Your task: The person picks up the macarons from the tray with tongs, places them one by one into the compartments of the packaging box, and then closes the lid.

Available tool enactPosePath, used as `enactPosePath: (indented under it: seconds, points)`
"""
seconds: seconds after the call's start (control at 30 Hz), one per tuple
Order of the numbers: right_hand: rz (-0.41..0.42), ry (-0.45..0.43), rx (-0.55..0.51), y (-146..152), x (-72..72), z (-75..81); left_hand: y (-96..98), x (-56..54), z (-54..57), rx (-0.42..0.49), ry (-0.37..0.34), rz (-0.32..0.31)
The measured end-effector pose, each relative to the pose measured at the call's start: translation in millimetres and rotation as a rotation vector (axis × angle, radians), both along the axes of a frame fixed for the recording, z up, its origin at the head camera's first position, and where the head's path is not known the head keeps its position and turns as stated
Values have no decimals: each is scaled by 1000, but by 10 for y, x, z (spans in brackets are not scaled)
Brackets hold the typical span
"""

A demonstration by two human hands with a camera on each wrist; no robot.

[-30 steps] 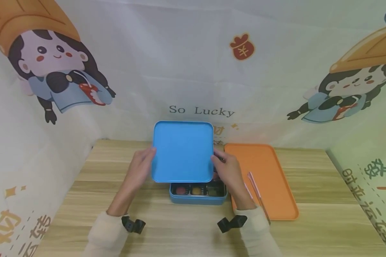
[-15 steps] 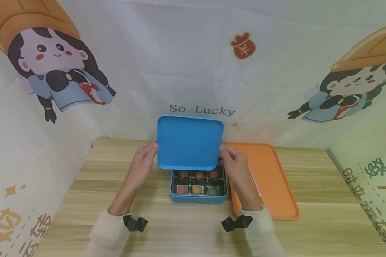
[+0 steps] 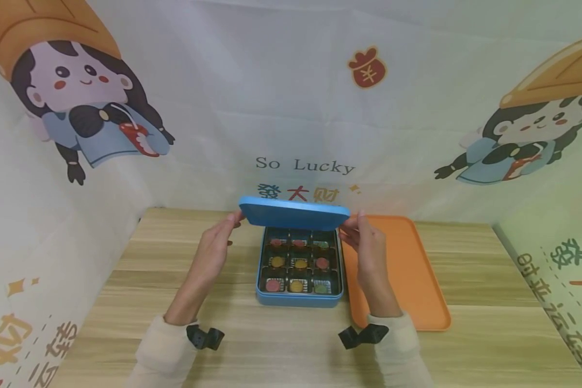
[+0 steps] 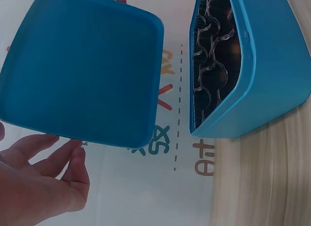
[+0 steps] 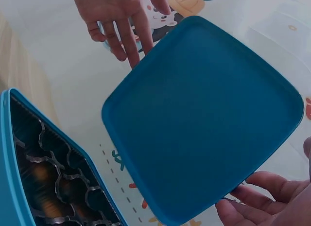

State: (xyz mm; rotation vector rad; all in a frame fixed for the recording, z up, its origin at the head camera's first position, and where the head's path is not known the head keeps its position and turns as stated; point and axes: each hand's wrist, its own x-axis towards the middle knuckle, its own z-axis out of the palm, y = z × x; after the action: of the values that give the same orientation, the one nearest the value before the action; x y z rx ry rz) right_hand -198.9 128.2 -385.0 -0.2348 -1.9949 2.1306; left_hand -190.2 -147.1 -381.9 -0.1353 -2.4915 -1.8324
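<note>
A blue rectangular lid [image 3: 295, 214] is held in the air above the back of a blue tin box [image 3: 298, 299], tilted with its underside toward the head camera. My left hand [image 3: 212, 249] grips the lid's left edge with its fingertips. At the opposite edge, my right hand [image 3: 371, 253] holds it the same way. Below, the open box stands on the table with a dark divided insert. Small round pink, yellow and green pieces sit in its compartments. Both wrist views show the lid's plain inner face [image 4: 82, 65] and the fingers along its rim.
An orange tray [image 3: 412, 269] lies to the right of the box, partly behind my right arm. The wood-grain table [image 3: 271, 350] ends against a printed cloth backdrop [image 3: 291, 108] at the back and sides.
The lid has tipped from nearly upright toward level and shifted slightly right, uncovering more box compartments. Both hands moved with it. The slim pink-ended tool on the tray is now hidden by the right arm.
</note>
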Motion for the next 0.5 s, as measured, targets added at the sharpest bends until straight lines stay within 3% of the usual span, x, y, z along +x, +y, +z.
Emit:
enactPosePath:
  seconds: [0.13, 0.37, 0.5]
  points:
    - [17, 1, -26, 35, 6, -21, 24, -7, -21, 37, 4, 1]
    - [62, 28, -196, 82, 2, -49, 83, -16, -118, 58, -38, -4]
    - [120, 34, -173, 116, 17, -64, 110, -23, -177, 72, -39, -13]
